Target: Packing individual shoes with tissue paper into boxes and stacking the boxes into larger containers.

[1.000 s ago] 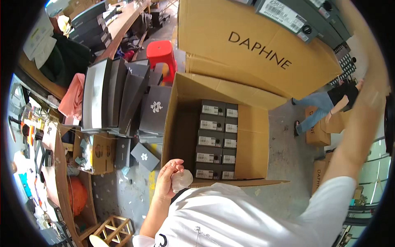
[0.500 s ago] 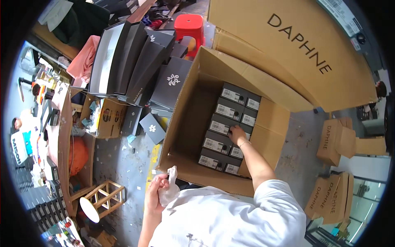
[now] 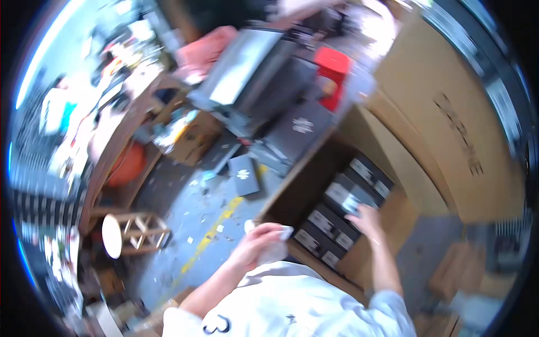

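Observation:
In my left hand (image 3: 255,247), the closed fingers hold a crumpled translucent plastic bag (image 3: 273,254), just outside the near left side of a large open cardboard carton (image 3: 306,174). My right hand (image 3: 366,219) reaches into the carton, its fingers bent at the end of a dark grey shoebox (image 3: 362,190). That box seems raised a little above the others, and a bright patch shows by the fingertips; blur hides the exact grip. Several more dark shoeboxes (image 3: 314,229) with white end labels stand in rows beside it.
A tall carton flap (image 3: 438,123) rises at the far right. Left of the carton are stacked dark shoeboxes (image 3: 292,129), a loose shoebox (image 3: 243,175) on the floor and a red stool (image 3: 332,76). A wooden stool (image 3: 135,233) stands beside a cluttered workbench (image 3: 120,129).
The view has swung left and blurred. My right hand still works at the middle shoeboxes, where one box now appears lifted. The left hand, with its plastic bag, is nearer the carton's edge.

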The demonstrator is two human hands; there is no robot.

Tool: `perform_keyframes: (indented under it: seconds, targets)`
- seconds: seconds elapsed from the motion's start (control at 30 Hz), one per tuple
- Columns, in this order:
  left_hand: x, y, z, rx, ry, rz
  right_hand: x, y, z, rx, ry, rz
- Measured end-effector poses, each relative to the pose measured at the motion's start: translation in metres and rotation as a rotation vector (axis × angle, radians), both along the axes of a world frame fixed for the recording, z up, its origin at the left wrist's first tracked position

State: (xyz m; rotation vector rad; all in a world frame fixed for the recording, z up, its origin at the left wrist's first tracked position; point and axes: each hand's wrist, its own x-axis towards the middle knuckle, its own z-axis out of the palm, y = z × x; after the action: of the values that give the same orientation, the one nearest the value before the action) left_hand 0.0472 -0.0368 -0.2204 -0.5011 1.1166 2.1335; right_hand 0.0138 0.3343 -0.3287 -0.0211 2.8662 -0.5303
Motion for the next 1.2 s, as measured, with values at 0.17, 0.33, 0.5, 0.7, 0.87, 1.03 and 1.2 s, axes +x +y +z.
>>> perform_keyframes:
  seconds: [0.17, 0.33, 0.5, 0.7, 0.87, 1.03, 1.2]
  targets:
    - [0.002, -0.007, -0.03, 0.222, 0.042, -0.186, 0.025, -0.026, 0.213, -0.086, 0.245, -0.201]
    - [0.024, -0.086, -0.067, -0.391, 0.622, -0.62, 0.063, -0.088, 0.356, 0.15, 0.557, 0.105]
    - [0.025, -0.19, -0.071, -0.537, 0.679, -0.508, 0.045, -0.171, 0.372, -0.071, 0.716, 0.295]
    - [0.033, -0.329, -0.061, -0.35, 0.16, 0.238, -0.049, -0.322, 0.302, -0.266, 0.545, 0.308]
    - [0.055, -0.446, -0.058, 0.165, 0.125, 0.928, -0.131, -0.535, 0.293, -0.294, 0.346, 0.823]
    - [0.064, -0.505, -0.081, 0.416, 0.124, 1.181, -0.191, -0.694, 0.271, -0.253, 0.223, 1.291]
    - [0.043, -0.556, -0.105, 0.427, 0.104, 1.33, -0.266, -0.833, 0.253, -0.347, 0.311, 1.366]
